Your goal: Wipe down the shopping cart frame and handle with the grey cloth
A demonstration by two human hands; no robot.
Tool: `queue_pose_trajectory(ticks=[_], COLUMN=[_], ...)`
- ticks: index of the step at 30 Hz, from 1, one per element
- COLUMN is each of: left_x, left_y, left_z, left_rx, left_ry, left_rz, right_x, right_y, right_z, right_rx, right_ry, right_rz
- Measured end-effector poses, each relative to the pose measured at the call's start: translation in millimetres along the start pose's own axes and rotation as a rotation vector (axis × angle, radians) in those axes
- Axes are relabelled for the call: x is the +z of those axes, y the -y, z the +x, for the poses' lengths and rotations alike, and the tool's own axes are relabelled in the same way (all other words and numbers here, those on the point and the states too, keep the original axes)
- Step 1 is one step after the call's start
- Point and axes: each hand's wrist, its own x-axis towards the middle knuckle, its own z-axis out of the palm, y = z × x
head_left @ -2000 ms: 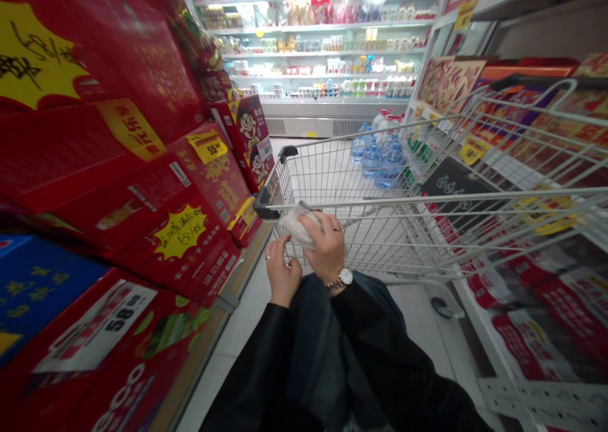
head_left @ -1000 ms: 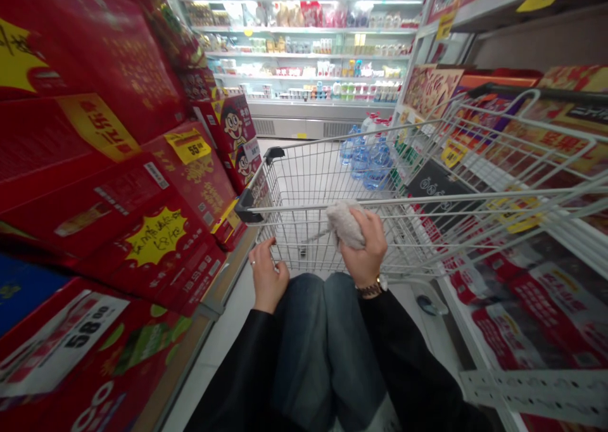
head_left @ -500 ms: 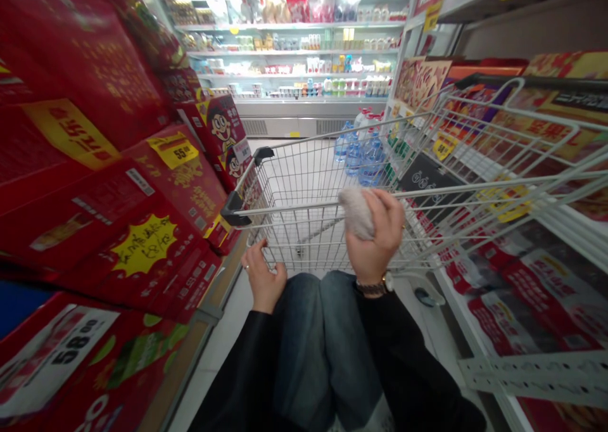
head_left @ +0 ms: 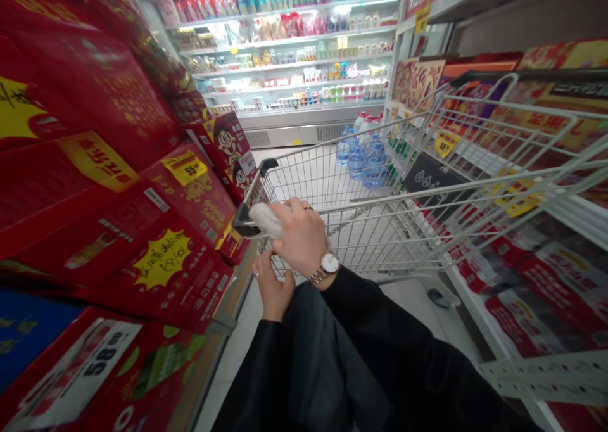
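A wire shopping cart [head_left: 375, 248] stands crosswise in front of me, with black plastic corners on its left end. My right hand [head_left: 301, 235], wearing a watch and a ring, is closed on a pale grey cloth [head_left: 266, 220]. It presses the cloth to the cart's near top rail, close to the black corner [head_left: 244, 220]. Just below, my left hand [head_left: 274, 289] has its fingers hooked at the wires of the cart's near side, close to that corner. Its fingertips are partly covered by the right hand. Through the wires the cart's basket shows no goods.
Red gift boxes [head_left: 190, 204] with yellow price tags are stacked close on the left. Shelves with boxes and packs [head_left: 536, 286] line the right. Large blue water bottles [head_left: 373, 163] stand on the floor behind the cart, before a lit refrigerated display [head_left: 294, 118].
My right hand first slid right along the rail with the cloth, then came back left to the black corner. My left hand has stayed at the cart's near side.
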Motion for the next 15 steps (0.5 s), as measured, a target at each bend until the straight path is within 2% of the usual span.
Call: queue_pose_trajectory(ticks=[4, 7, 12, 15], left_x=[0.2, 0.5, -0.8, -1.3], left_y=[-7, -11, -11, -6], left_z=[0, 0, -2, -3], left_rx=[-0.010, -0.034, -0.046, -0.062], left_ry=[-0.017, -0.021, -0.010, 0.007], left_rz=[0.037, 0.035, 0.022, 0.011], right_x=[-28, -34, -11, 7], right_y=[-21, -21, 5, 20], right_z=[-10, -9, 13, 20], right_rx=[0.162, 0.172, 0.060, -0.047], right_ry=[-0.057, -0.130, -0.287, -0.204], right_rz=[-0.080, -0.113, 0.000, 0.005])
